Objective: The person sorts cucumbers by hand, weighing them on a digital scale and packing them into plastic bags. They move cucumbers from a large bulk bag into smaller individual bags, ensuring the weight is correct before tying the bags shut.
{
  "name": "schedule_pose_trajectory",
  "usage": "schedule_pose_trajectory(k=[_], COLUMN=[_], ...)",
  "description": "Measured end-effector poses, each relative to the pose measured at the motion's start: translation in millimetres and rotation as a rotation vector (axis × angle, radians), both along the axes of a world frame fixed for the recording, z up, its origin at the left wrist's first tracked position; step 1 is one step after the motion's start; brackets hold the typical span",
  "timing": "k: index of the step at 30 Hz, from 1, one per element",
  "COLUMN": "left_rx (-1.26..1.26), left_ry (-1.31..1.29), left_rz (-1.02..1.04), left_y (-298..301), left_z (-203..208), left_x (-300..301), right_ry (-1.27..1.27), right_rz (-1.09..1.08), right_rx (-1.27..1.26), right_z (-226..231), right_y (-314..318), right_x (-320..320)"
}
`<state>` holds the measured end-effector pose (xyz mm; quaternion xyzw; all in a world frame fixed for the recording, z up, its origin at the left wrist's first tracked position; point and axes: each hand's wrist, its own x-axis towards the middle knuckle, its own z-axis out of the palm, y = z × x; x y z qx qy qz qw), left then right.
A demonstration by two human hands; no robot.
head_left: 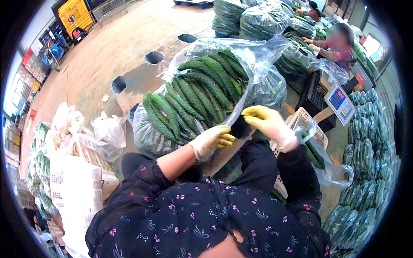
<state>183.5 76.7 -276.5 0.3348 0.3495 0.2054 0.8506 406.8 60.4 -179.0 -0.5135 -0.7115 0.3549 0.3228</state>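
A large clear plastic bag [148, 131] stands in front of me, its mouth spread wide. Inside lie several rows of long, dark green, bumpy cucumbers [193, 99]. My left hand [213, 141], in a pale yellow glove, is at the bag's near edge, beside the closest cucumbers; its fingers are loosely bent and hold nothing I can see. To the right, my gloved right hand [271, 126] hovers by the bag's near right rim. Its fingers curve toward the left, slightly apart, with nothing visible in them.
By my right leg stands a cream crate [316, 133] with bagged cucumbers. Beyond it is a scale display [340, 103]. Packed cucumber bags [365, 159] line the right side. Full bags [264, 21] and a person [337, 45] are farther back. At left sit white crates [92, 157] and plastic bags [109, 133].
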Motion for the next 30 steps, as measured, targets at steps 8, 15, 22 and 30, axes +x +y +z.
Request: schedule_pose_trajectory(k=[8,15,22,30], left_rx=[-0.079,-0.059,-0.072,-0.257], left_ry=[-0.172,-0.275,-0.402,-0.492], left_rz=[0.183,0.089,0.233,0.568], left_y=[-10.1,-2.0,12.8,17.4], left_z=[-31.6,-30.1,-25.4,-38.6], left_x=[-86.5,-103.9,-111.0,-108.1], right_ry=[-0.824,-0.765,1.069,0.278], right_rz=[-0.131,-0.170,0.014,0.294], right_rx=[-0.024,-0.130,-1.002,-0.593], right_z=[-118.3,-135.3,-113.3,-80.9], right_y=[102.1,122.2,72.4,10.6], right_x=[-127.5,-132.6,-89.4,-145.5])
